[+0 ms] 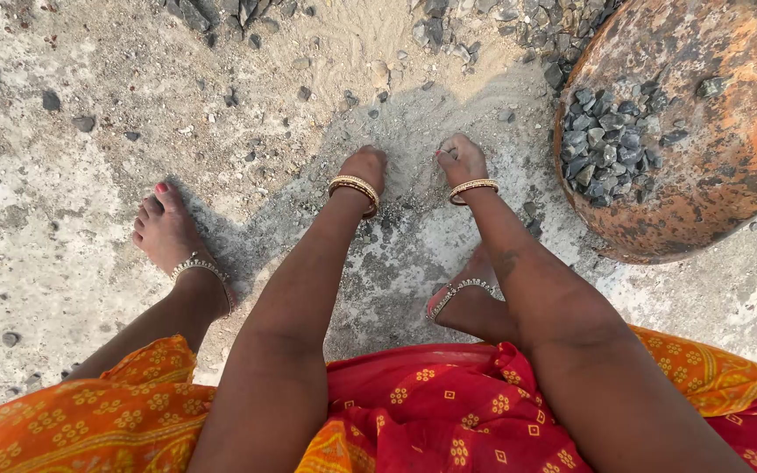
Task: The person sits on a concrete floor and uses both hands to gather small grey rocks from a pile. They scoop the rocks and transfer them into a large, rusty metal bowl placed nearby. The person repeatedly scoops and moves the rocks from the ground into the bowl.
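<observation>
Both my arms reach down to the dusty concrete ground (63,236). My left hand (365,166), with gold bangles at the wrist, presses into grey sand and small gravel; its fingers are curled down into the grit. My right hand (461,159), also bangled, rests on the same patch of sand, fingers bent and partly hidden. Whether either hand holds gravel cannot be seen. A rusty round metal pan (729,131) stands to the right of my right hand, with a heap of grey stone chips (606,144) inside.
My bare feet with anklets stand at the left (168,232) and between my arms (470,298). Red and orange patterned cloth (431,412) covers the bottom of the view. Loose stones (501,26) and sand lie along the top.
</observation>
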